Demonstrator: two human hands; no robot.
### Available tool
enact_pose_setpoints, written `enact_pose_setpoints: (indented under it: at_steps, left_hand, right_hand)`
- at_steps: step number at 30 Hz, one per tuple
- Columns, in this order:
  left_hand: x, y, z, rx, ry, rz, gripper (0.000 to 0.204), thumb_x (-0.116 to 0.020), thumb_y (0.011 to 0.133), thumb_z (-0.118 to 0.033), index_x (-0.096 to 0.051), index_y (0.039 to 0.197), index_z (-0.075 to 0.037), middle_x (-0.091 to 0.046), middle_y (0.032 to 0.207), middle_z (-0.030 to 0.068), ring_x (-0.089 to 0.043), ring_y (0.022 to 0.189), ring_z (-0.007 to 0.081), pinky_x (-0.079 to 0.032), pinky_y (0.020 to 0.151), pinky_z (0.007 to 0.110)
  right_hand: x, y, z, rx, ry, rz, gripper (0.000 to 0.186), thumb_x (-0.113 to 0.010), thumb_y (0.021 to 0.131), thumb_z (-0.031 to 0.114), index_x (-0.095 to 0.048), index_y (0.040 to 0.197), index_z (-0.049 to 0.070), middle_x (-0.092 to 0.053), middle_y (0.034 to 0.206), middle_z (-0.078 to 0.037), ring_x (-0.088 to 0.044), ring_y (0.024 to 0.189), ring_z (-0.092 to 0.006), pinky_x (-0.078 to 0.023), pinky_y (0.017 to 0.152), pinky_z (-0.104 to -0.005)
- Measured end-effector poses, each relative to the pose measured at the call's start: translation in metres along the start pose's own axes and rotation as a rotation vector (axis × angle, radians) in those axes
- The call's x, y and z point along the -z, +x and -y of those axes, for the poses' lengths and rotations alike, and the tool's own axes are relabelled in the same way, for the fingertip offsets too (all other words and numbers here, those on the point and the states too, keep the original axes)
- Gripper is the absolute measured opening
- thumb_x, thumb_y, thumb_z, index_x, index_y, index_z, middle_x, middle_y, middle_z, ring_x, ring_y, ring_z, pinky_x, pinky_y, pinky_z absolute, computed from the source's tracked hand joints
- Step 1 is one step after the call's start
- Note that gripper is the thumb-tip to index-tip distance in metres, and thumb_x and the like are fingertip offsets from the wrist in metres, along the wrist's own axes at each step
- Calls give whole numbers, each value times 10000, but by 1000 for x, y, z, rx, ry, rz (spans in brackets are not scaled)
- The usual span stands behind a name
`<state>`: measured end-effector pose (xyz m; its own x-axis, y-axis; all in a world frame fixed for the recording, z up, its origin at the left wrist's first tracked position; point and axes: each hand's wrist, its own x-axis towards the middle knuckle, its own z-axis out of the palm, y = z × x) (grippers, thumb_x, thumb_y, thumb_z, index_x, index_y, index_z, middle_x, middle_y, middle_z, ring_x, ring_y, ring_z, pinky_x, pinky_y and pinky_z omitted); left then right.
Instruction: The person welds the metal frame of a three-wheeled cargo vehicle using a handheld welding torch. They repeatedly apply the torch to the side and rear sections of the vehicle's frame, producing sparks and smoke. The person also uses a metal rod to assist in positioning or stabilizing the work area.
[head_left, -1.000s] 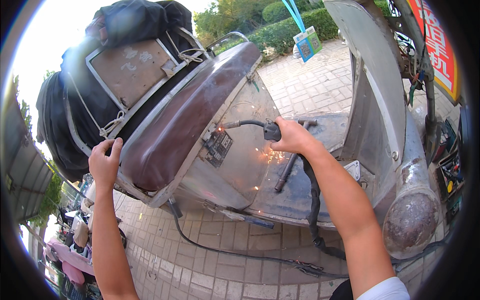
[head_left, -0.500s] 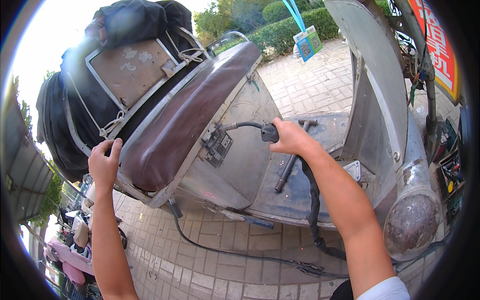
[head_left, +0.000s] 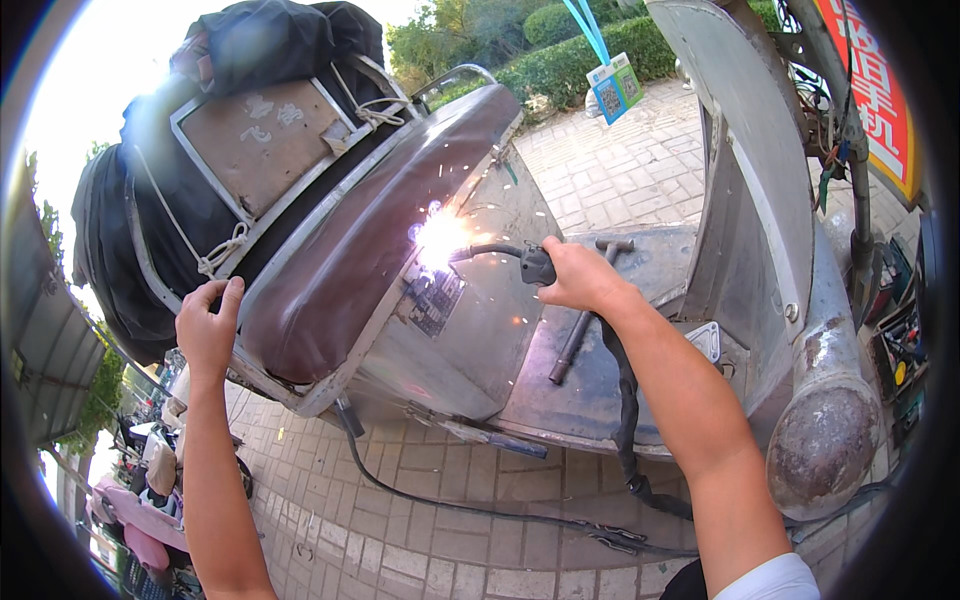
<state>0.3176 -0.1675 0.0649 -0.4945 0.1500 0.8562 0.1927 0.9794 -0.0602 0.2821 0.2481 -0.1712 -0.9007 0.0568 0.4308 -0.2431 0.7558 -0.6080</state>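
Note:
My right hand [head_left: 580, 272] is closed around the black handle of a welding torch [head_left: 538, 265]. The torch's curved neck points left at the upper edge of a grey metal seat box [head_left: 500, 340]. A glaring arc [head_left: 440, 240] burns at its tip, throwing sparks and hiding the joint. The brown padded seat [head_left: 350, 250] lies just beyond the arc. On the left, my left hand [head_left: 208, 325] has its fingers curled at the corner of the metal frame [head_left: 165, 290] behind the seat; the fingertips are partly hidden.
A T-handled metal bar [head_left: 575, 345] lies on the footboard [head_left: 640, 255]. A thick black torch hose [head_left: 627, 400] hangs below my right forearm, and a thinner cable [head_left: 450, 500] crosses the paving. A dark covered load [head_left: 110, 230] is roped behind the seat. A lanyard card [head_left: 615, 88] dangles at the top.
A bright arc with flying sparks has started at the torch tip, where no light showed before. Both hands stay in nearly the same places.

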Motion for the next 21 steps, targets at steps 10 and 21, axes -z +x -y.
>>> enact_pose_setpoints:
  at_steps: [10,21]
  left_hand:
    - [0,0,-1,9,-11,0,423,-675,871,-480,-753,939,-70,-718,954,125,-669,932,286,-501,832,367]
    - [0,1,0,10,-4,16,421,-678,869,-479,-750,931,-69,-718,954,122,-668,934,288,-501,832,371]
  right_hand:
    - [-2,0,-9,52,34,-26,584,-750,671,257,-539,1116,-55,-666,982,-290,-650,948,-413,-523,833,-437]
    - [2,-2,-4,4,50,10,551,-740,679,242,-542,1092,-64,-663,995,-290,-639,985,-407,-511,844,-427]
